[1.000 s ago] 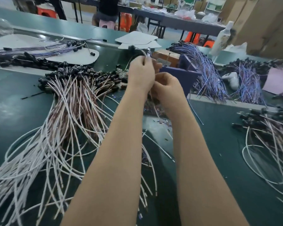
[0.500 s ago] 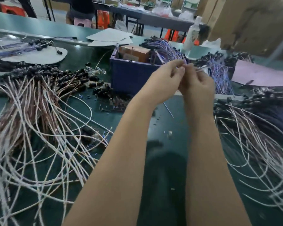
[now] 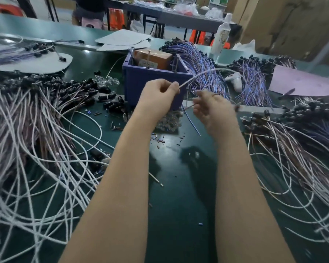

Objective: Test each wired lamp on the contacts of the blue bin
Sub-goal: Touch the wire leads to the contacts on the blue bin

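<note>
The blue bin (image 3: 141, 80) stands on the green table past my hands, with a brown box (image 3: 152, 58) and metal pins inside. My left hand (image 3: 158, 95) is in front of the bin and pinches a white wire (image 3: 199, 74) that arcs up to the right. My right hand (image 3: 213, 109), blurred, sits just right of it with fingers curled around thin wire ends. Whether a lamp hangs on this wire is hidden. A large heap of white-wired lamps with black sockets (image 3: 36, 118) lies to the left, another heap (image 3: 300, 141) to the right.
Bundles of purple-wired lamps (image 3: 203, 67) lie behind and right of the bin. Loose black sockets (image 3: 110, 100) and small clear bulbs (image 3: 169, 122) sit near the bin's base. A white bottle (image 3: 221, 35), pink sheet (image 3: 300, 84) and grey card pieces (image 3: 123, 41) lie further back.
My hands came down from above the bin's right side to its front and moved apart. The left now pulls a white wire; the view shifted right.
</note>
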The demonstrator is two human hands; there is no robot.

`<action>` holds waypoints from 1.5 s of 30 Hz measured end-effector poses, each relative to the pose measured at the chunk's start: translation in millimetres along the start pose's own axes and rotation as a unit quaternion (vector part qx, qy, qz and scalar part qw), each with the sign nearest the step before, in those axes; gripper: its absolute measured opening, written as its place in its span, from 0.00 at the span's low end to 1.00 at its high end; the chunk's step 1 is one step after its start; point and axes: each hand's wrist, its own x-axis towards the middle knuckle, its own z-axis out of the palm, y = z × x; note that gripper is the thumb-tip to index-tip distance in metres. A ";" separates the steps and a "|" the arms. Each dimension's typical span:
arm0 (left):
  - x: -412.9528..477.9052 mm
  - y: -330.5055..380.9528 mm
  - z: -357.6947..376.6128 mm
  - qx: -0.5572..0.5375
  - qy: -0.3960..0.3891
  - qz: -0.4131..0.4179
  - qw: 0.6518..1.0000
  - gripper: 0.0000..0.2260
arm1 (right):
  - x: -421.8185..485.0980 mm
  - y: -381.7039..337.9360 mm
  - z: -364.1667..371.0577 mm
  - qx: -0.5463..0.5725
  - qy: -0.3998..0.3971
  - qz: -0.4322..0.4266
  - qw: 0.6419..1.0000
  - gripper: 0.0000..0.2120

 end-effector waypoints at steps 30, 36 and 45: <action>-1.6 -15.7 6.6 0.029 -0.079 -0.008 0.996 0.13 | 0.2 8.0 14.4 0.105 -0.040 -0.023 0.993 0.04; -3.9 -11.4 7.1 0.048 -0.106 -0.021 0.993 0.14 | 0.7 12.4 12.6 -0.031 -0.019 -0.089 0.995 0.09; 7.9 -16.6 -30.0 0.171 0.047 -0.097 0.979 0.10 | 4.3 4.3 -7.9 0.173 0.107 -0.072 0.976 0.08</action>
